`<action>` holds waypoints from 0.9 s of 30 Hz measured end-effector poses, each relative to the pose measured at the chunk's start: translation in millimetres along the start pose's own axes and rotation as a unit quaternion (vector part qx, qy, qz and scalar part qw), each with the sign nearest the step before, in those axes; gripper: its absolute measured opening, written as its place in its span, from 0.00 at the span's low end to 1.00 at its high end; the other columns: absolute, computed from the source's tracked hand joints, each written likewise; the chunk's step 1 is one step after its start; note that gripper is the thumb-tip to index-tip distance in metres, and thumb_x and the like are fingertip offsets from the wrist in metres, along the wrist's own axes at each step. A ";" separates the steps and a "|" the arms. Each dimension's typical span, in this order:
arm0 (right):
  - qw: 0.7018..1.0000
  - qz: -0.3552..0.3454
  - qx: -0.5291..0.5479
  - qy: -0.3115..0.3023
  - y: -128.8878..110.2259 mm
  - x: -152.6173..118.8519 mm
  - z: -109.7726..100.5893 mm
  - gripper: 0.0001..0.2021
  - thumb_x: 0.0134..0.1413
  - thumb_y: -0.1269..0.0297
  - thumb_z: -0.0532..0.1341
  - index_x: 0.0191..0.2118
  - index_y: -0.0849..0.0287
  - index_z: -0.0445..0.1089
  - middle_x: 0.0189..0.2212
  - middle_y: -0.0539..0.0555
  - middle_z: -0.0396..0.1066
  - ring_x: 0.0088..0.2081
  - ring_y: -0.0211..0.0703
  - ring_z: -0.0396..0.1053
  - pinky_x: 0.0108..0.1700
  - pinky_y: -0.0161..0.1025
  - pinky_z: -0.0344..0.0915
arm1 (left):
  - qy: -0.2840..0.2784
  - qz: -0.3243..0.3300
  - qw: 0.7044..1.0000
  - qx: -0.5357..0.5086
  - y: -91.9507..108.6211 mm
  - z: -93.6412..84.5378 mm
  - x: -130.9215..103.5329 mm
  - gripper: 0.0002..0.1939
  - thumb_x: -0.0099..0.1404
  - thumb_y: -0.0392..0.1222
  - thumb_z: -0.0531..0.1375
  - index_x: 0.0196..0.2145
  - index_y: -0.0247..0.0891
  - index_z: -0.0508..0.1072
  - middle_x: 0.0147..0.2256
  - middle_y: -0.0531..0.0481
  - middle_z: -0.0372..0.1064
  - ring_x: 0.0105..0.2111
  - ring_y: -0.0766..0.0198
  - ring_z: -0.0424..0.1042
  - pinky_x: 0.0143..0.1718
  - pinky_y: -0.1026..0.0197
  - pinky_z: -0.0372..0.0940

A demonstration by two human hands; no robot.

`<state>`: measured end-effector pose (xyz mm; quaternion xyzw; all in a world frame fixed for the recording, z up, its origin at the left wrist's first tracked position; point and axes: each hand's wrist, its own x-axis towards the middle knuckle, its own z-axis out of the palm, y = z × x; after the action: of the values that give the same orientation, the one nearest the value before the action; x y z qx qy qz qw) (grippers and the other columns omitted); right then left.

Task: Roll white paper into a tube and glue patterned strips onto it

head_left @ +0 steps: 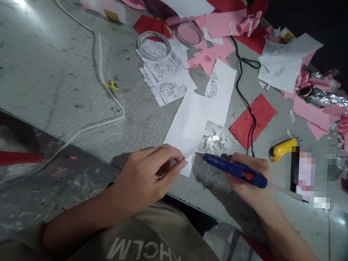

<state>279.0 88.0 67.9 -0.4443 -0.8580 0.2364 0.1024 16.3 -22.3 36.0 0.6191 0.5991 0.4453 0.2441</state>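
My left hand pinches the near edge of a white paper sheet, its thumb and forefinger closed on it. My right hand is wrapped round a blue glue gun, whose tip points left at the paper's edge, close to my left fingertips. A pale glue stick juts from the back of the gun. Beyond the sheet lie white papers with dark line drawings and another partly printed white sheet.
Two tape rolls lie on papers at the back. A black cord crosses a red paper. The yellow tool lies right, near pink scraps. A white cable runs down the left side of the table.
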 end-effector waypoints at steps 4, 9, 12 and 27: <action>1.000 0.005 -0.004 -0.002 0.2 -0.7 0.2 0.14 0.51 0.70 0.65 0.24 0.53 0.58 0.18 0.46 0.58 0.20 0.38 0.56 0.26 0.41 0.53 | -0.001 0.003 1.000 -0.005 -0.4 -0.1 0.2 0.03 0.76 0.39 0.63 0.40 0.41 0.75 0.31 0.57 0.77 0.27 0.71 0.73 0.32 0.65 0.67; 1.000 -0.004 -0.012 0.004 0.3 -1.8 0.0 0.13 0.49 0.71 0.63 0.24 0.53 0.57 0.18 0.45 0.58 0.20 0.37 0.56 0.26 0.41 0.52 | -0.002 0.006 1.000 -0.004 -1.0 -1.1 0.2 0.03 0.75 0.38 0.64 0.39 0.41 0.75 0.33 0.57 0.79 0.28 0.71 0.74 0.33 0.65 0.68; 1.000 -0.001 -0.007 0.002 0.6 -2.8 -0.3 0.13 0.49 0.72 0.63 0.24 0.53 0.57 0.18 0.45 0.56 0.20 0.37 0.56 0.27 0.40 0.52 | -0.005 0.007 1.000 -0.002 -0.8 -1.8 0.2 0.03 0.75 0.38 0.64 0.40 0.41 0.75 0.34 0.57 0.79 0.28 0.71 0.75 0.34 0.65 0.69; 0.999 -0.034 -0.005 0.004 -0.3 -3.0 -1.1 0.12 0.48 0.73 0.62 0.24 0.54 0.58 0.18 0.44 0.55 0.19 0.35 0.54 0.26 0.38 0.52 | 0.002 0.014 1.000 0.000 -0.7 -1.2 0.9 0.04 0.76 0.40 0.63 0.39 0.42 0.75 0.33 0.56 0.79 0.27 0.70 0.75 0.32 0.64 0.69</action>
<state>280.9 85.8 69.1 -0.4162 -0.8735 0.2265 0.1117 14.8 -21.6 36.2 0.6269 0.5903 0.4499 0.2370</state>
